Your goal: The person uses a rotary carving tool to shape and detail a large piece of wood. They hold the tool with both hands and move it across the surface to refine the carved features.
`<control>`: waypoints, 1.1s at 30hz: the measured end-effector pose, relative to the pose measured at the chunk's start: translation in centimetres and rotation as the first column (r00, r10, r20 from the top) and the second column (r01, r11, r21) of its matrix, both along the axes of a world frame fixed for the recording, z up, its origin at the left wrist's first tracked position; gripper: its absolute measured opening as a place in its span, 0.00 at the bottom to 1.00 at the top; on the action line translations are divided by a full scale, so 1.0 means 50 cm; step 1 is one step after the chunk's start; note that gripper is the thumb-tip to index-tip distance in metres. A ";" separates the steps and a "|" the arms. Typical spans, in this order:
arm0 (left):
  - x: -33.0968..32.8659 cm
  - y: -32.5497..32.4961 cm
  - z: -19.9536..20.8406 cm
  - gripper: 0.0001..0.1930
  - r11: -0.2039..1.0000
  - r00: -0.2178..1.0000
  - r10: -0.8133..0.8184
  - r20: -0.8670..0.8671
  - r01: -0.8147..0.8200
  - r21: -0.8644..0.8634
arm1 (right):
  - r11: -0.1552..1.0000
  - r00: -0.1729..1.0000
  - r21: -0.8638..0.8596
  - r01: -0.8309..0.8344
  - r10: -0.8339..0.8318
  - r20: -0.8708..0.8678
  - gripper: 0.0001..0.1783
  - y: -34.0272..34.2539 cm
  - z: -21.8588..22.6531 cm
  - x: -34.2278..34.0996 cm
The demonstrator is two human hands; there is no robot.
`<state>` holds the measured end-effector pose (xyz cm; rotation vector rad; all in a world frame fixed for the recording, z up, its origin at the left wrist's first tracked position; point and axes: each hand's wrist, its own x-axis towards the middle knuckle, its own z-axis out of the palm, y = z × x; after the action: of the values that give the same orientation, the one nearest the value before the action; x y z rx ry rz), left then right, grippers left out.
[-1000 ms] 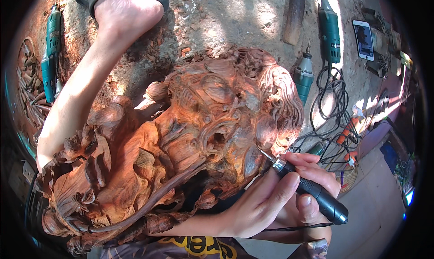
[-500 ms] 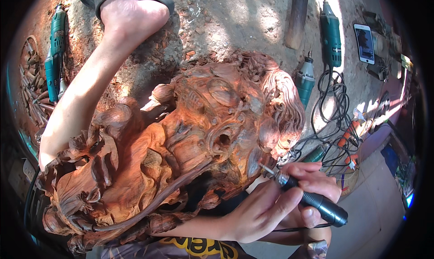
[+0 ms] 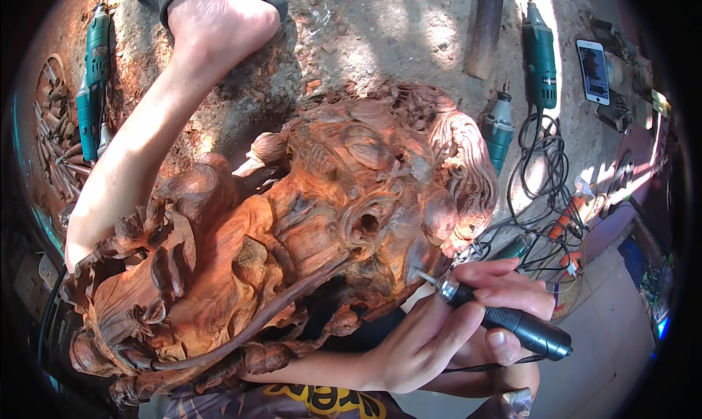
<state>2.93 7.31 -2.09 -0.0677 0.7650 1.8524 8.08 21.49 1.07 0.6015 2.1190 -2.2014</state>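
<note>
A large reddish-brown wood carving (image 3: 307, 229) with curled, flowing relief fills the middle. My right hand (image 3: 512, 291) is wrapped round a black rotary handpiece (image 3: 530, 333) with a silver collar. Its thin bit points at the carving's lower right edge and looks close to or touching the wood. My left forearm passes beneath the carving's near edge. My left hand (image 3: 409, 346) is at the handpiece's front, its thumb pressed along the body; some of its fingers are hidden behind the tool. A dark cord trails from under the hands.
Green power tools (image 3: 540, 61) lie on the ground at right, with another pair (image 3: 95, 75) at far left. Tangled black cables (image 3: 541, 178) run beside a white phone (image 3: 592, 72). My bare leg (image 3: 139, 141) stretches along the left. A basket of carving bits (image 3: 55, 134) sits beyond it.
The handpiece's bit has shifted slightly left relative to the carving, with both hands around the tool. The whole view has moved a little.
</note>
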 end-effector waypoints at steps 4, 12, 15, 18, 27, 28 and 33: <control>-0.037 -0.015 -0.001 0.35 0.981 0.978 -0.176 0.111 0.166 0.096 | 0.992 0.986 0.103 0.071 -0.085 0.141 0.26 -0.011 0.005 0.000; -0.014 -0.016 0.015 0.28 0.999 0.999 -0.022 0.040 0.021 0.025 | 0.999 0.993 0.035 0.019 -0.023 0.113 0.27 -0.003 0.011 0.005; -0.005 -0.012 0.016 0.26 1.000 0.995 -0.004 0.101 0.002 0.021 | 0.996 0.994 0.058 0.061 -0.066 0.084 0.28 -0.013 0.010 0.007; 0.000 0.003 0.010 0.24 0.994 0.960 -0.004 0.281 -0.026 0.102 | 0.981 0.981 0.059 0.184 -0.187 0.052 0.27 -0.015 0.001 0.001; 0.000 0.013 0.033 0.26 0.983 0.984 0.092 0.152 -0.114 0.145 | 0.997 0.998 -0.076 -0.016 0.011 -0.058 0.25 0.030 0.005 -0.031; -0.002 0.011 0.035 0.26 0.987 0.986 0.099 0.135 -0.115 0.111 | 0.996 0.998 -0.092 -0.013 0.007 -0.060 0.25 0.030 0.005 -0.034; -0.015 0.003 0.028 0.26 0.991 0.990 0.053 0.127 -0.069 0.119 | 0.992 0.997 -0.100 -0.078 0.079 0.008 0.25 0.036 0.010 -0.043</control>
<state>2.16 7.47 -0.70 -0.1273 0.5670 1.9304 5.93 23.29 1.59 0.5145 1.9767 -2.2397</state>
